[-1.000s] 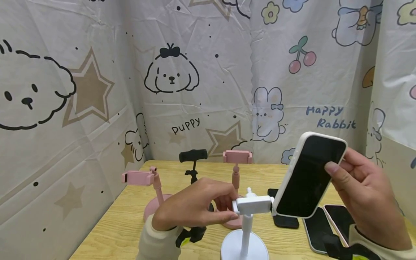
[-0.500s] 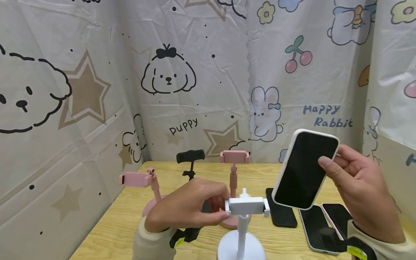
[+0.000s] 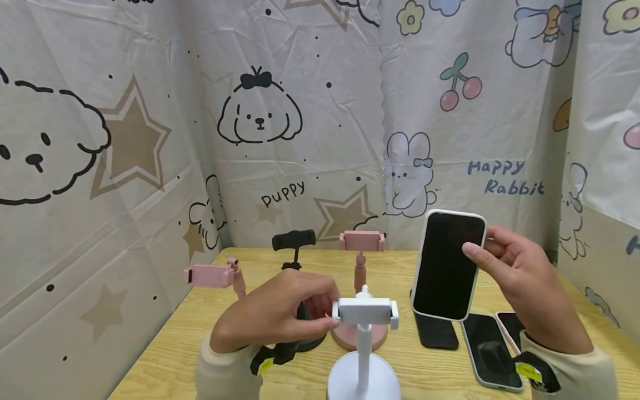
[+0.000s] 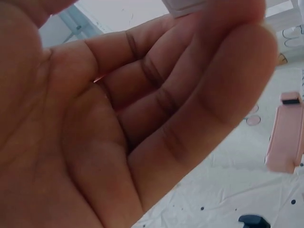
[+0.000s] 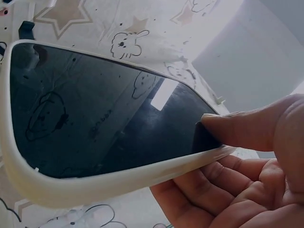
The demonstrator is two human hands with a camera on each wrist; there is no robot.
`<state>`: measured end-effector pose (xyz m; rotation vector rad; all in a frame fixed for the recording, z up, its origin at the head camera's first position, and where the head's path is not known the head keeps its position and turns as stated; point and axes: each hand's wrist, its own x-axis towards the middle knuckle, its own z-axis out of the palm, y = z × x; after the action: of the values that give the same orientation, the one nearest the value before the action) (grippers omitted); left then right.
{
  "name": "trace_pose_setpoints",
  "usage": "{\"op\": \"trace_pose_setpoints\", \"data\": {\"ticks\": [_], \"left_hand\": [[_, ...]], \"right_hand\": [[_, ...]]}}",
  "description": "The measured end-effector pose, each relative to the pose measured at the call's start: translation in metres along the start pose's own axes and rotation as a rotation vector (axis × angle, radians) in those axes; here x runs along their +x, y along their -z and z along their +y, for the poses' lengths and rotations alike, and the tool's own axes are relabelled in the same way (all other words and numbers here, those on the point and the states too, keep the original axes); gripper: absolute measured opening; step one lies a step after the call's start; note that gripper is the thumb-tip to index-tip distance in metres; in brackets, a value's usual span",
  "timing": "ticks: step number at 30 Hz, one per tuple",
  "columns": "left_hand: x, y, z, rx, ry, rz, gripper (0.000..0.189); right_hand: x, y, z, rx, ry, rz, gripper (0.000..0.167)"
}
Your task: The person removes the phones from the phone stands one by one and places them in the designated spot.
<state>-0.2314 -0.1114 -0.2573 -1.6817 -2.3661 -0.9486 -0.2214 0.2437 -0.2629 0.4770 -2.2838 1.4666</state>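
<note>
In the head view, a white phone stand stands upright at the front middle of the table. My left hand pinches the left end of its clamp between thumb and fingers. In the left wrist view, the palm fills most of the picture, and only a white corner shows by the fingertips. To the right of the clamp, my right hand holds up a phone in a white case. The thumb lies on the dark screen, which faces me, with the other fingers behind the right edge. Phone and clamp are apart.
Behind my left hand stand a pink stand, a black stand and another pink stand. At the right lie a black phone, a grey-edged phone and a pink-edged phone. Printed curtains enclose the wooden table.
My right hand has carried the white-cased phone left and turned it more upright. The white stand's clamp, with my left hand on it, has shifted left and sits more squarely towards me.
</note>
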Motion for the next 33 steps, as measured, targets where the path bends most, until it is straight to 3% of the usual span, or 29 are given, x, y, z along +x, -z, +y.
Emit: {"op": "trace_pose_setpoints", "data": {"ticks": [9,14,16,22,33], "left_hand": [[-0.008,0.008,-0.006,0.018,0.037,0.012,0.008],[-0.010,0.010,-0.008,0.034,0.025,0.020,0.008],[-0.010,0.010,-0.008,0.035,0.021,0.016,0.008],[-0.009,0.011,-0.008,0.025,0.036,0.001,0.008],[-0.010,0.010,-0.008,0.014,0.037,0.002,0.008]], "right_hand": [[0.004,-0.006,0.019,-0.058,-0.014,-0.070,0.038],[0.001,-0.004,0.031,-0.056,-0.090,-0.133,0.037],[-0.002,-0.004,0.036,-0.034,-0.125,-0.170,0.043],[-0.015,-0.006,0.061,0.008,-0.099,-0.237,0.064],[-0.037,-0.006,0.107,0.145,-0.415,-0.397,0.053]]}}
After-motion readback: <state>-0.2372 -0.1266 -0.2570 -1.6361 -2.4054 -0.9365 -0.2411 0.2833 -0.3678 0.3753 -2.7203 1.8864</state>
